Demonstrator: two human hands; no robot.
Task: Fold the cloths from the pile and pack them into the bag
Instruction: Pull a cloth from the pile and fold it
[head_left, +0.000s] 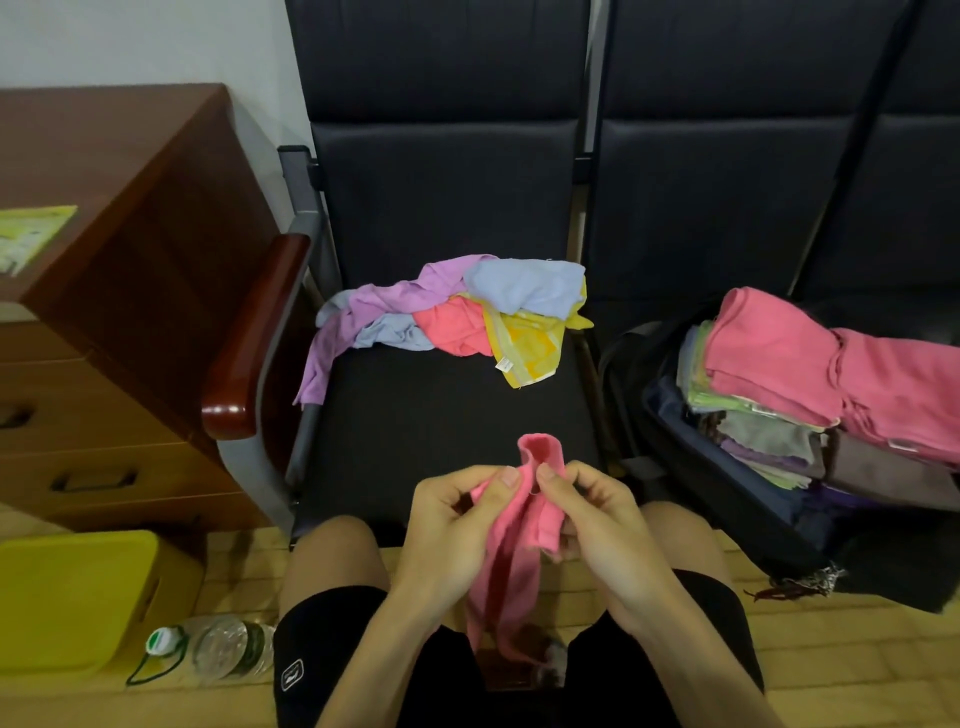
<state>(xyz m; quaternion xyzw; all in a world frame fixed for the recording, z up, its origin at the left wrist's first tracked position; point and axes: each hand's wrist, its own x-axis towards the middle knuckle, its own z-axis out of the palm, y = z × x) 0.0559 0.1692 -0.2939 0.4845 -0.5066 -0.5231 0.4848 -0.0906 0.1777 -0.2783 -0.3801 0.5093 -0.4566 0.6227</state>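
Observation:
A pink cloth (519, 545) hangs between my knees, bunched lengthwise, its top sticking up above my fingers. My left hand (452, 525) pinches its upper edge from the left, and my right hand (597, 519) pinches it from the right, thumbs nearly touching. On the dark chair seat (441, 415) ahead lies the pile of cloths (457, 317): purple, pale blue, coral and yellow, all crumpled. To the right an open dark bag (727, 499) holds several folded cloths stacked up, with pink cloths (810, 364) on top.
A wooden armrest (254, 343) and a brown drawer cabinet (104, 312) stand at the left. On the floor at lower left sit a yellow box (72, 597) and a plastic bottle (218, 647). More dark chairs line the back.

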